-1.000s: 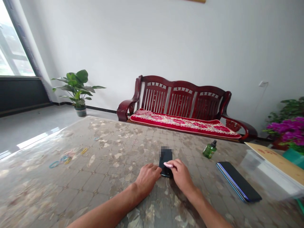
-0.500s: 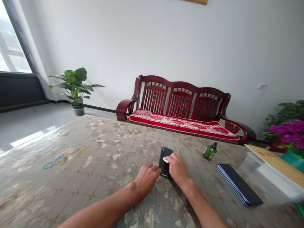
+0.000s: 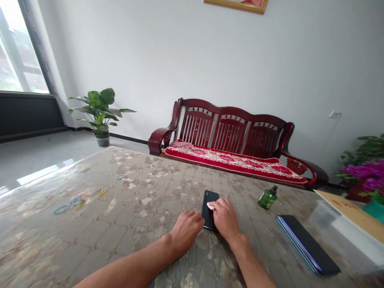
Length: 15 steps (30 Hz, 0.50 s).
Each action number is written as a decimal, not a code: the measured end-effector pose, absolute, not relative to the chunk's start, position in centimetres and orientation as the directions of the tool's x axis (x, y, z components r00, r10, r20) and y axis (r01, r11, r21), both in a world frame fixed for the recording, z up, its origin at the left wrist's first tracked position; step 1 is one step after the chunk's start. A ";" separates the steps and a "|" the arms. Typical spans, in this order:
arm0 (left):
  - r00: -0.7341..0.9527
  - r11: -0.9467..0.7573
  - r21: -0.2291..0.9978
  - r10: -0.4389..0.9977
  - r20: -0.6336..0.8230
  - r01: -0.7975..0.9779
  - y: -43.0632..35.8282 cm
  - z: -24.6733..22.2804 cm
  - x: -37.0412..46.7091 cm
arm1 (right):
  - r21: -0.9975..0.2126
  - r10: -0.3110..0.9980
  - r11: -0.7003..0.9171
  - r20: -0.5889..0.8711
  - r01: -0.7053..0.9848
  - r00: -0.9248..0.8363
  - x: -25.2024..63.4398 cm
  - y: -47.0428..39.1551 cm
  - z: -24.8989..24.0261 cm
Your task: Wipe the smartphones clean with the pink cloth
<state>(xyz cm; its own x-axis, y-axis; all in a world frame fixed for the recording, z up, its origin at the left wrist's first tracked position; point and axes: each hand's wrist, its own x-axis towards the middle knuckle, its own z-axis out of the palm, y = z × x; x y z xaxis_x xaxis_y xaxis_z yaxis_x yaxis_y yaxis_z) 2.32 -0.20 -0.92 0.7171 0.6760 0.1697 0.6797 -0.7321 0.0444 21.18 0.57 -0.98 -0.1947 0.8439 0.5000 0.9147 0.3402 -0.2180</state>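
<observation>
A dark phone lies flat on the patterned table cover, between my two hands. My right hand is closed on a small pink piece and presses it on the phone's face. At the phone's lower left edge, my left hand rests with its fingers curled together, its fingertips against the phone's side. A green bottle with a black top stands to the right. Nearer on the right lies a stack of phones.
Colored rubber bands lie on the left of the table. A clear box with a tan card sits at the right edge. Beyond the table are a red wooden bench and a potted plant.
The view has shifted slightly, so the scene sits lower and more to the right. The right hand still holds the pink piece on the phone, and the left hand stays at its edge.
</observation>
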 end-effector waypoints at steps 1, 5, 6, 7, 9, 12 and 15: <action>0.718 -0.734 0.046 0.673 0.178 0.677 -0.2 -1.1 2.4 | -0.218 0.842 0.356 0.497 0.909 -0.211 21.1 0.4 -0.9; 0.727 -0.745 0.037 0.660 0.189 0.666 0.0 -1.7 2.6 | -0.202 0.829 0.417 0.484 0.886 -0.280 20.8 -0.3 -0.7; 0.730 -0.747 0.034 0.657 0.188 0.664 0.0 -1.8 2.7 | -0.200 0.828 0.412 0.489 0.889 -0.274 20.8 -0.3 -0.7; 0.732 -0.749 0.034 0.655 0.187 0.662 0.0 -1.9 2.7 | -0.198 0.828 0.398 0.497 0.896 -0.258 20.9 -0.2 -0.8; 0.732 -0.749 0.045 0.656 0.182 0.661 0.0 -2.0 2.8 | -0.199 0.829 0.357 0.518 0.913 -0.211 21.1 0.1 -0.9; 0.730 -0.748 0.076 0.661 0.173 0.660 0.0 -2.1 2.8 | -0.199 0.829 0.322 0.532 0.925 -0.174 21.5 0.7 -1.0; 0.732 -0.751 0.085 0.659 0.176 0.655 0.0 -2.2 2.8 | -0.206 0.829 0.354 0.520 0.912 -0.204 21.5 0.7 -0.9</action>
